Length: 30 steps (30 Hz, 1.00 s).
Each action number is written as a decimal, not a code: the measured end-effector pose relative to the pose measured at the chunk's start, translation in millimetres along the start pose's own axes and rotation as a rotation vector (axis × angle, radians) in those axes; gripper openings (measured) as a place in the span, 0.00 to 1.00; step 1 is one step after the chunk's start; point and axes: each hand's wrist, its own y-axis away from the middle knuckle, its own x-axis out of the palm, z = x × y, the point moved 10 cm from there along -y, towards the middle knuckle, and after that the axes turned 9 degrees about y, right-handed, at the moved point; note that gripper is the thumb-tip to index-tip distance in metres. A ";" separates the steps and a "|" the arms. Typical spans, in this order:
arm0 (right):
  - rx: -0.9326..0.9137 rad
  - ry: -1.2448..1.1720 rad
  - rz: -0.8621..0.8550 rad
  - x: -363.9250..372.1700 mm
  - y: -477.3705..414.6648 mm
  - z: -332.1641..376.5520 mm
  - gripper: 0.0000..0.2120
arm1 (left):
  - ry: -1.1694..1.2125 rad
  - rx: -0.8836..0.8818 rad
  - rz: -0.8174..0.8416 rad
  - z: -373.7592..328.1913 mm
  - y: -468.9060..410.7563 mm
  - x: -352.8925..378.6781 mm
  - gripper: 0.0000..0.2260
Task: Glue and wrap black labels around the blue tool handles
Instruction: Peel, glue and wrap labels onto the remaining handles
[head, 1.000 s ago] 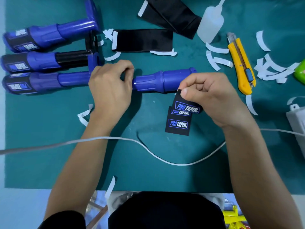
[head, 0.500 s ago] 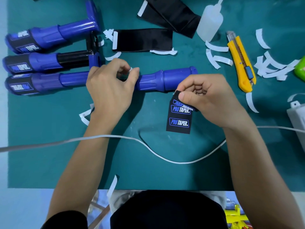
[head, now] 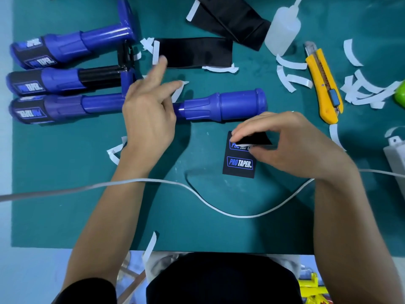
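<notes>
An unlabelled blue handle lies across the middle of the green mat. My left hand hovers over its thin end with fingers spread and straight; a white backing strip is at the fingertips. A black PRO TAPER label lies flat on the mat just below the handle. My right hand pinches its folded-over top edge. Three handles that carry labels lie side by side at the left.
A glue bottle, black fabric strips and a yellow utility knife lie along the back. Peeled white strips are scattered at the right. A white cable crosses the mat in front. A white box sits at the right edge.
My left hand has let go of the handle's thin end and spread its fingers, with a white strip at the tips. My right hand has lowered the label onto the mat.
</notes>
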 end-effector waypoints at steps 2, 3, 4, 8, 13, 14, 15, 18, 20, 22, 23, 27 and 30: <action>0.023 -0.009 -0.062 -6.3 0.6 -3.3 0.17 | 0.006 -0.050 -0.100 2.4 3.9 -9.5 0.10; 0.027 -0.015 -0.090 -9.4 0.5 -4.1 0.17 | -0.007 -0.042 -0.164 -1.5 5.6 -15.9 0.10; 0.023 -0.041 -0.112 -11.9 0.0 -4.1 0.17 | -0.010 0.012 -0.231 -9.6 7.9 -23.0 0.12; -0.036 -0.242 -0.203 -13.8 -3.0 5.5 0.22 | 0.319 0.280 -0.074 -43.7 17.8 -12.3 0.19; 0.035 -0.338 -0.362 -4.5 -4.5 7.2 0.29 | 0.691 0.000 0.293 -50.6 40.2 42.8 0.17; 0.064 -0.371 -0.401 -6.1 -3.7 2.6 0.28 | 0.804 -0.101 0.296 -45.0 40.7 48.1 0.15; 0.096 -0.430 -0.429 -8.0 -3.5 -3.2 0.25 | 0.905 -0.186 0.279 -38.7 39.4 50.6 0.12; 0.161 -0.442 -0.438 -13.2 -5.5 -16.3 0.12 | 1.059 -0.288 0.201 -23.2 33.3 45.2 0.08; 0.170 -0.424 -0.426 -12.9 -7.8 -19.5 0.08 | 1.037 -0.280 0.205 -23.3 30.6 43.6 0.09; 0.165 -0.443 -0.423 -10.1 -8.8 -19.2 0.10 | 0.946 -0.235 0.236 -28.2 29.7 43.4 0.11; 0.155 -0.442 -0.412 -7.9 -9.7 -16.9 0.10 | 0.880 -0.200 0.252 -31.4 29.3 43.0 0.11; 0.125 -0.376 -0.411 -2.0 -10.3 -9.0 0.12 | 0.767 -0.176 0.308 -34.1 31.9 48.4 0.09; 0.096 -0.252 -0.522 -9.8 -4.0 -1.5 0.07 | 0.736 -0.186 0.334 -35.7 34.5 51.0 0.10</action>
